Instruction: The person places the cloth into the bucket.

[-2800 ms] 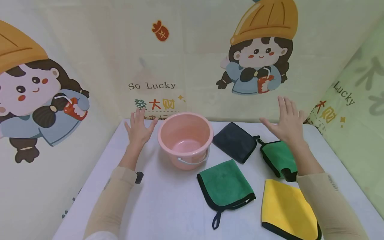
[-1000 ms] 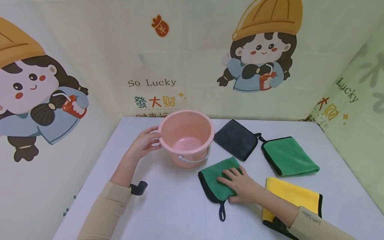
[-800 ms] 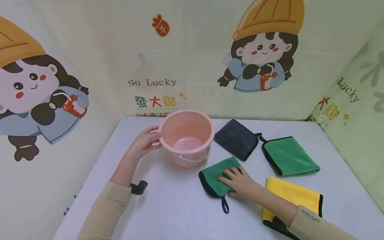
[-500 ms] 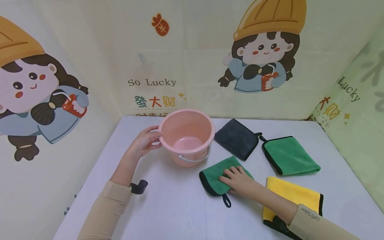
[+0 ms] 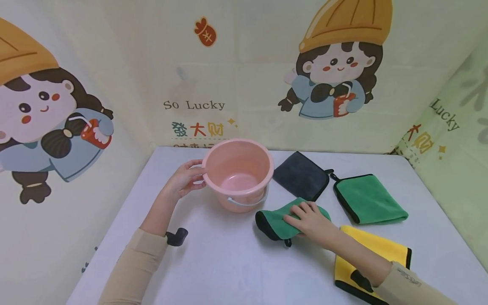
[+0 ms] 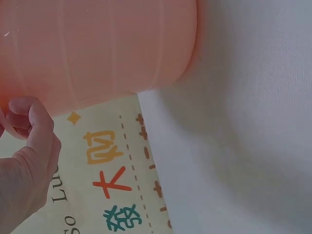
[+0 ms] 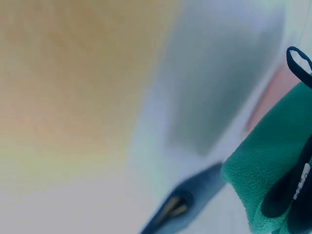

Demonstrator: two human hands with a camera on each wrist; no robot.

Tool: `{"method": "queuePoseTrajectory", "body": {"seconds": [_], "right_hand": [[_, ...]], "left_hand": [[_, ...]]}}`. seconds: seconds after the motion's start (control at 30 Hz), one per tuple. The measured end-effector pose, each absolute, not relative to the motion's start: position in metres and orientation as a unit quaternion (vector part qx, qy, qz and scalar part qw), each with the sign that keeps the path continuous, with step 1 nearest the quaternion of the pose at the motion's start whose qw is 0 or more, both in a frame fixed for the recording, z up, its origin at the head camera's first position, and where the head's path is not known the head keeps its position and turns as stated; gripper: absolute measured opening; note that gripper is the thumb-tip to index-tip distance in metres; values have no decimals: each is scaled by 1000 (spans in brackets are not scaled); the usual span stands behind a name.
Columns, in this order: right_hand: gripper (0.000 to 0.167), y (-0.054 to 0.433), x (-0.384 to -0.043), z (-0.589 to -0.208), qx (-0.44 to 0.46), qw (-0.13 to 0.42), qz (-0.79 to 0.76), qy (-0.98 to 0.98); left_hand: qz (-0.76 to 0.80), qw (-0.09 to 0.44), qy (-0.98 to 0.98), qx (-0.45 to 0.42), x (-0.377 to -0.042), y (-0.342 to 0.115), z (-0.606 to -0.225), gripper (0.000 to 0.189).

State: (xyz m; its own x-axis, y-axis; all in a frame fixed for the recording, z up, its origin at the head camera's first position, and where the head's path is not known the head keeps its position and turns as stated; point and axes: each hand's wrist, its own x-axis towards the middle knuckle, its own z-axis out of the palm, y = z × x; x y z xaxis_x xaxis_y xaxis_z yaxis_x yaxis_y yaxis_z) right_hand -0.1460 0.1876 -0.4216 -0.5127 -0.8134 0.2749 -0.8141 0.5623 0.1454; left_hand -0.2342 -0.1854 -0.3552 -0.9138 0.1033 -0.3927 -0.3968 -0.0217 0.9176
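Observation:
My left hand [image 5: 185,180] holds the rim of a pink bucket [image 5: 240,169] from its left side; in the left wrist view the curled fingers [image 6: 36,119] are at the rim beside the bucket wall [image 6: 97,48]. The bucket stands upright, its pale handle hanging at the front. In my right hand [image 5: 312,222] is a green towel [image 5: 280,220] with black edging, bunched under the fingers and lifted off the table, just right of the bucket's front. The right wrist view shows the green towel [image 7: 273,156] with its black loop, but the hand itself is not clearly visible there.
A dark grey towel [image 5: 301,176] lies behind the held one, right of the bucket. Farther right is a second green towel [image 5: 371,199]. A yellow towel [image 5: 373,245] lies partly under the right forearm. A printed curtain [image 5: 248,76] stands behind the white table [image 5: 213,262].
Both hands came down from raised and spread; the left took the bucket rim. My right hand gathered the near green towel and has now raised it, its front edge and loop drawing up.

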Motion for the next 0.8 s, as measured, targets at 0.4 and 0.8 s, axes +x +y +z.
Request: {"method": "queuePoseTrajectory", "body": {"seconds": [0.4, 0.8], "right_hand": [[39, 194, -153, -368, 492, 301, 41, -816], [30, 179, -182, -326, 488, 384, 64, -781]], "left_hand": [[699, 180, 682, -118, -235, -185, -355, 56], [696, 179, 685, -122, -235, -183, -356, 57]]}}
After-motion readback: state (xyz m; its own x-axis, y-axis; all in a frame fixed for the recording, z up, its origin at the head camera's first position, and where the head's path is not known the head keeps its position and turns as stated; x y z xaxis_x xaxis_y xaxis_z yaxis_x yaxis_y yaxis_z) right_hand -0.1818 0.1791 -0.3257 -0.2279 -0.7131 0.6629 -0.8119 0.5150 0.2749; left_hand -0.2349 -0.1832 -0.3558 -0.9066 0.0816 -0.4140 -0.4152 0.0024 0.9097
